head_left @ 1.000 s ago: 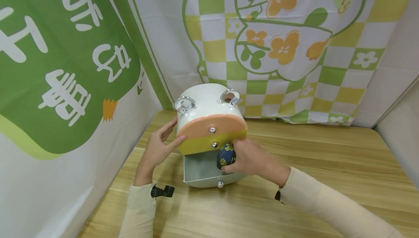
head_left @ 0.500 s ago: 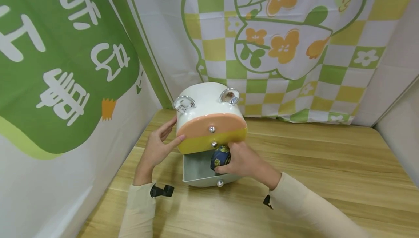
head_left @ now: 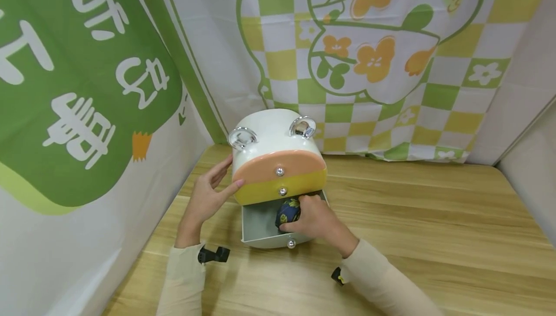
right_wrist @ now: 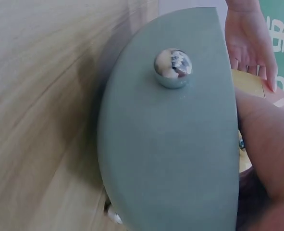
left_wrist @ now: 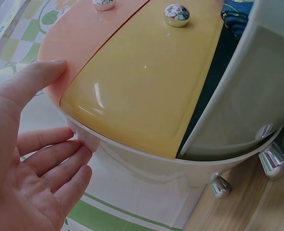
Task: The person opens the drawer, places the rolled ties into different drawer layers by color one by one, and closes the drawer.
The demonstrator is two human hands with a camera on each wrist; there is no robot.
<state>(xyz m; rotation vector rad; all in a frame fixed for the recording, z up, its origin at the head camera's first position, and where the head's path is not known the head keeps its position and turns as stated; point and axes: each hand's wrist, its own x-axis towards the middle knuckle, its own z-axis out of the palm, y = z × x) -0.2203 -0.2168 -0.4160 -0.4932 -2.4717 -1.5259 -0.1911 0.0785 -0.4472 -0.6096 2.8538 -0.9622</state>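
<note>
A small rounded cabinet (head_left: 269, 130) with a white shell stands on the table, its orange drawer (head_left: 260, 167) and yellow drawer (head_left: 260, 191) pushed in. Below them the grey-green drawer (head_left: 256, 222) is pulled out. My right hand (head_left: 317, 217) grips a rolled navy cloth with yellow flowers (head_left: 287, 213) inside that drawer; the cloth's underside is hidden. My left hand (head_left: 208, 198) rests on the cabinet's left side. In the left wrist view its thumb (left_wrist: 45, 74) lies on the orange front, with relaxed fingers (left_wrist: 60, 161) against the shell.
Silver rings (head_left: 302, 127) stick up from the cabinet top, and a silver knob (head_left: 291, 243) is on the grey-green drawer front. The wooden table (head_left: 412, 219) extends to the right. A patterned cloth (head_left: 391, 128) hangs behind, a green one (head_left: 143, 108) at left.
My right hand has moved left and slightly down with the rolled cloth, further into the grey-green drawer. The left hand has stayed on the cabinet.
</note>
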